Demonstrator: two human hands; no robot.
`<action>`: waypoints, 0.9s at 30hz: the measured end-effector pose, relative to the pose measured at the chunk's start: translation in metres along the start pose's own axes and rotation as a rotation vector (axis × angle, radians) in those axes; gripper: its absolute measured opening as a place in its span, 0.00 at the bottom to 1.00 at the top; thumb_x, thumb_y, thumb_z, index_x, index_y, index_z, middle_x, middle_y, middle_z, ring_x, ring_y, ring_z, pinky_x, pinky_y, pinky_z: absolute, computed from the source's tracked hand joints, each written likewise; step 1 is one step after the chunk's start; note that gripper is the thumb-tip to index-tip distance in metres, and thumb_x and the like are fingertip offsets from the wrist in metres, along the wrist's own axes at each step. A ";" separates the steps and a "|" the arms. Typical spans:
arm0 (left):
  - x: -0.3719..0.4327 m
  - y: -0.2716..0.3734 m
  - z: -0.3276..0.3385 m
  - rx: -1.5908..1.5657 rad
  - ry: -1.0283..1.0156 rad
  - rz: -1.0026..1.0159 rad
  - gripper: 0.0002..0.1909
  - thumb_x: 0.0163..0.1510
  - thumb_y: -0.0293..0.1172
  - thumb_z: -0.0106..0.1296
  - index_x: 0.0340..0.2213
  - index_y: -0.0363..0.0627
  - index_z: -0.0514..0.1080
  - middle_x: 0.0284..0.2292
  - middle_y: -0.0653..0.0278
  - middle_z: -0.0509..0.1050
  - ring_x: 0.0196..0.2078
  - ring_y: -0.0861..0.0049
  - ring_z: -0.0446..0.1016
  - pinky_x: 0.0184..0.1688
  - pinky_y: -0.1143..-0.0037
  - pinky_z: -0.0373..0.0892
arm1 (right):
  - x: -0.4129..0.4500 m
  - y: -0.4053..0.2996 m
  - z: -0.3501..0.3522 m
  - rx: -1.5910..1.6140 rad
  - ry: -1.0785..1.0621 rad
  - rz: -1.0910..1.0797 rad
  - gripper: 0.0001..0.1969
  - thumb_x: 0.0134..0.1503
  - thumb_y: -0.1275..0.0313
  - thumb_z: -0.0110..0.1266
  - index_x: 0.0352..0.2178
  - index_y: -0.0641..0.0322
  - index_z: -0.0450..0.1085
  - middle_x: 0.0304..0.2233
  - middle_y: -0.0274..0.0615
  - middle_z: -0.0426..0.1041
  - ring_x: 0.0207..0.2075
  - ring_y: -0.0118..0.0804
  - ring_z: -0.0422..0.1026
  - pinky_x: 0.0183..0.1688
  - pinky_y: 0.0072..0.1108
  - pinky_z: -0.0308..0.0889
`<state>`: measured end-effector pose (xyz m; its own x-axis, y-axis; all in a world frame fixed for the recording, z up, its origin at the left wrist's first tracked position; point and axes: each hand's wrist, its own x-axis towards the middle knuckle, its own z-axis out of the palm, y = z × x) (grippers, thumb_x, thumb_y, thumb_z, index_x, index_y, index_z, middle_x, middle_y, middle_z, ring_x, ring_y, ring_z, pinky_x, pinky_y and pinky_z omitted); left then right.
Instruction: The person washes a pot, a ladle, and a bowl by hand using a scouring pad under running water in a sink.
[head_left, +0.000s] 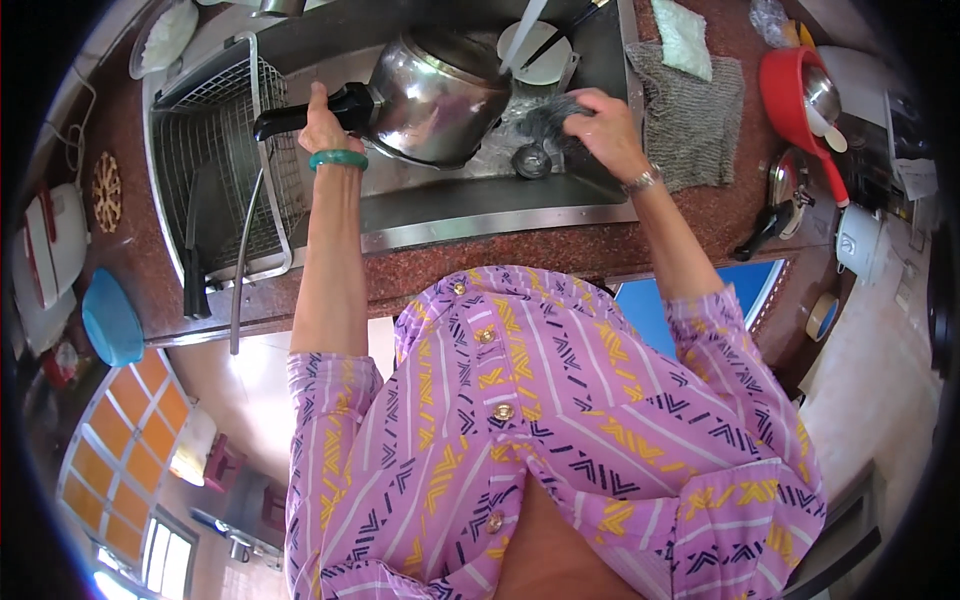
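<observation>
My left hand (324, 124) grips the black handle (281, 124) of a shiny steel cooking pot (431, 112), tilted over the sink (480, 226). A thin stream of water (526, 31) falls at the pot's right edge. To the right of the pot, my right hand (609, 135) holds a dark grey mesh scrubber (551, 118), blurred. Below the scrubber lies a round drain strainer (532, 160) on the wet sink floor. Behind it rest a round white dish (546, 60) and a thin dark utensil (559, 36). The pot's inside is hidden from view.
Left in the sink hangs a wire basket (277, 187), with a black-handled knife (195, 247) beside it. A grey cloth (686, 120) and a pale sponge pad (681, 37) lie right of the sink. Farther right are a red saucepan (784, 94) and a pressure-cooker lid (784, 195). A blue basin (112, 319) stands left.
</observation>
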<state>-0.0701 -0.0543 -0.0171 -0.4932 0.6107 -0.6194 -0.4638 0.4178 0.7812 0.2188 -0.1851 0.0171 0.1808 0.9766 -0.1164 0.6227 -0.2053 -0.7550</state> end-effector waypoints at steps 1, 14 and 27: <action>-0.002 -0.001 0.003 -0.082 -0.053 -0.019 0.16 0.42 0.37 0.56 0.23 0.34 0.67 0.20 0.61 0.69 0.21 0.74 0.68 0.24 0.75 0.68 | -0.003 -0.006 -0.004 0.129 0.139 -0.035 0.12 0.37 0.74 0.51 0.26 0.70 0.69 0.30 0.48 0.71 0.28 0.40 0.71 0.31 0.22 0.65; -0.008 -0.016 -0.004 -0.180 -0.264 0.092 0.08 0.41 0.27 0.49 0.20 0.31 0.66 0.21 0.51 0.72 0.21 0.66 0.71 0.26 0.71 0.71 | 0.020 -0.039 0.071 0.084 0.259 -0.304 0.14 0.39 0.71 0.57 0.30 0.64 0.66 0.29 0.49 0.69 0.33 0.49 0.68 0.36 0.29 0.64; -0.030 0.000 0.021 0.027 -0.232 0.086 0.08 0.37 0.27 0.48 0.17 0.32 0.71 0.20 0.56 0.72 0.22 0.72 0.69 0.26 0.76 0.68 | 0.038 -0.001 0.071 -0.209 0.163 0.060 0.11 0.47 0.64 0.49 0.23 0.63 0.65 0.21 0.51 0.69 0.25 0.53 0.68 0.27 0.35 0.63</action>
<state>-0.0397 -0.0584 0.0033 -0.3467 0.7815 -0.5187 -0.4061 0.3734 0.8341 0.1708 -0.1433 -0.0322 0.3320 0.9425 -0.0383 0.7479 -0.2878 -0.5982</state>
